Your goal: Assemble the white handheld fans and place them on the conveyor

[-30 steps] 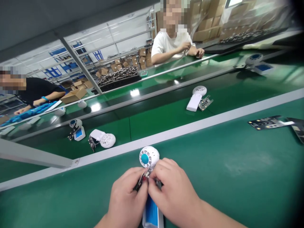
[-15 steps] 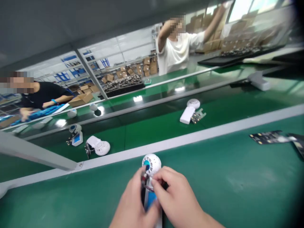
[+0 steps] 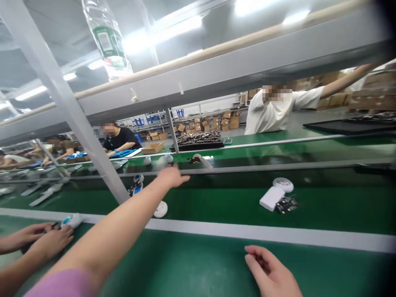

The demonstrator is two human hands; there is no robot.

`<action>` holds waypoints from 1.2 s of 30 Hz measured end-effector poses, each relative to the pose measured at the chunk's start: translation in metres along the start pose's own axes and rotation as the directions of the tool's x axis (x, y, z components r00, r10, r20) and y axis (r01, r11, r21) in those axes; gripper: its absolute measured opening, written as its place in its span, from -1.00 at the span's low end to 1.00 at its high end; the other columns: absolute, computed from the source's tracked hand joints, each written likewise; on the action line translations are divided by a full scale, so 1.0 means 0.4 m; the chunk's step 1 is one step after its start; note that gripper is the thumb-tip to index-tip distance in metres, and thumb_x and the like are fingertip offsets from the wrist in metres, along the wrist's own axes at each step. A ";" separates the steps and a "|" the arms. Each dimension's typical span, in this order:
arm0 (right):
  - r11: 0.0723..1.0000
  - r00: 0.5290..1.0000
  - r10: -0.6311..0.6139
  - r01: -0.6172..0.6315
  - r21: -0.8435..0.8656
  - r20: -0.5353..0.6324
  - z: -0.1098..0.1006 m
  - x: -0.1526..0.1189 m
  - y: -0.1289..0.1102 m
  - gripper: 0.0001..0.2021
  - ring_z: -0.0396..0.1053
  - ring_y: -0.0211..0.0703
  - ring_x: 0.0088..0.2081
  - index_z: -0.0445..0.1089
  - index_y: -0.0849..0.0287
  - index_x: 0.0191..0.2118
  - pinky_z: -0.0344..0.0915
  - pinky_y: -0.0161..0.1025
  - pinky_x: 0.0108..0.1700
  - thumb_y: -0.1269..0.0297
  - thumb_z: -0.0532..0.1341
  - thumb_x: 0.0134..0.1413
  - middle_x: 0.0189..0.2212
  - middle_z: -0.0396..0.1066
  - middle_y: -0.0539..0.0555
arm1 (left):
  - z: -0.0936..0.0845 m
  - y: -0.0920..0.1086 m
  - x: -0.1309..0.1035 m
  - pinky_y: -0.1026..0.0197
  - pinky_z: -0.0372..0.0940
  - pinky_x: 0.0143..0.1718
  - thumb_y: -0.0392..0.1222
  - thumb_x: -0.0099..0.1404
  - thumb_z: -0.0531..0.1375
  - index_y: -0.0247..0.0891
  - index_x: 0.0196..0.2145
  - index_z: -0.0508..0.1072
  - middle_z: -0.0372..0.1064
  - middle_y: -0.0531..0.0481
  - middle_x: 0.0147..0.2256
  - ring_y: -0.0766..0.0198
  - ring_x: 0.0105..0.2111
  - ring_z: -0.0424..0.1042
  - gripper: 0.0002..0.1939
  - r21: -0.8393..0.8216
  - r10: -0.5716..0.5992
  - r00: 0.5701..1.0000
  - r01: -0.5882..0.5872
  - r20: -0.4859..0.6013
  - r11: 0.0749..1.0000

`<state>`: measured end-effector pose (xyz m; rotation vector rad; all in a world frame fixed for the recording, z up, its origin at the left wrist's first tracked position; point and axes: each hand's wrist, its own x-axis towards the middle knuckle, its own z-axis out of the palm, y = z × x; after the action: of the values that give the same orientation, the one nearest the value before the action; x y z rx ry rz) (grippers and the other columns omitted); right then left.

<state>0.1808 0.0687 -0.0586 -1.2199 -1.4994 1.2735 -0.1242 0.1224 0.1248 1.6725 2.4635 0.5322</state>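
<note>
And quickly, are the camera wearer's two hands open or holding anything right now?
Left hand: stretched out over the green belt; open or closed, I cannot tell.
Right hand: partly open, loosely curled, nothing visible in it.

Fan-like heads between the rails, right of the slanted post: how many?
3: right head by a board, middle head beside left forearm, left head by post; more may hide.
</note>
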 end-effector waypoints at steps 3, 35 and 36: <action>0.998 0.997 -0.063 0.064 -0.004 0.043 0.022 -0.011 -0.011 -0.63 0.47 0.07 -0.25 0.53 0.14 -0.25 0.45 -0.23 -0.20 -0.05 0.21 0.01 -0.31 0.49 0.11 | 0.023 -0.113 -0.098 -0.04 0.38 -0.02 -0.06 0.37 0.19 -0.30 0.04 0.38 0.35 -0.14 0.02 0.12 -0.02 0.40 -0.64 0.152 -0.192 0.976 0.175 0.102 0.973; 0.890 0.897 -0.310 0.390 -0.237 0.314 0.053 -0.084 -0.092 -0.62 0.35 -0.12 -0.23 0.49 0.11 -0.09 0.26 -0.29 -0.20 0.72 0.27 0.06 -0.29 0.37 -0.05 | 0.264 -0.010 -0.468 0.08 0.31 0.07 -0.18 0.02 0.31 -0.19 0.35 -0.09 0.26 -0.21 0.15 0.10 0.02 0.42 0.02 -0.654 -0.076 0.891 0.385 0.448 0.651; 0.888 0.897 -0.317 0.395 -0.235 0.307 0.054 -0.080 -0.089 -0.62 0.35 -0.12 -0.22 0.49 0.11 -0.07 0.26 -0.28 -0.20 0.71 0.25 0.11 -0.28 0.38 -0.04 | 0.266 -0.008 -0.463 0.10 0.33 0.04 -0.23 0.01 0.30 -0.20 0.35 -0.12 0.26 -0.22 0.16 0.11 0.02 0.43 0.03 -0.711 -0.097 0.885 0.428 0.456 0.558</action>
<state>0.1606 0.0320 -0.0267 -0.9101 -2.0584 1.0110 -0.0251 -0.0252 0.0064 0.8789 1.7032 0.9830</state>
